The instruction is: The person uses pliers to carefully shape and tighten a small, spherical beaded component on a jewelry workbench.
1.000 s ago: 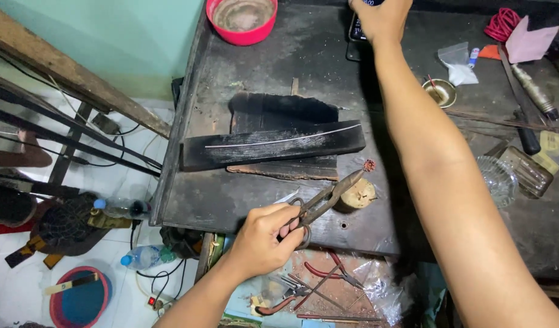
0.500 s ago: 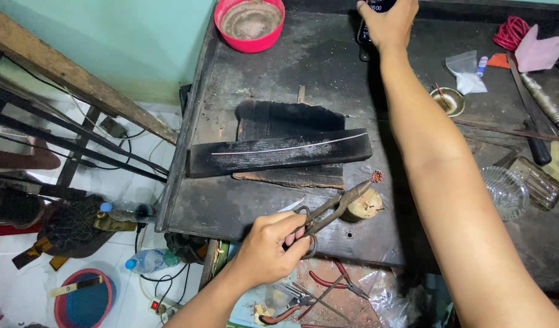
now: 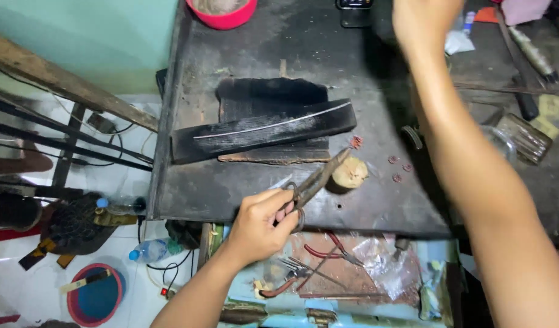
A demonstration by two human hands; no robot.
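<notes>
The pliers (image 3: 313,185) are clenched by their handles in the left hand (image 3: 258,226), the tips lying just beyond the grip against a small pale lump (image 3: 350,172) near the worktop's (image 3: 188,194) front edge. The lump could be knocked off if the tips are twisted. The right hand (image 3: 426,18) is raised well past the grip and cropped, so its hold cannot be told.

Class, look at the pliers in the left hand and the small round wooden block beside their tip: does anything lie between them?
Nothing visible does. The left hand grips the pliers, whose tip reaches the small wooden block; only bare dark tabletop lies around them.
</notes>
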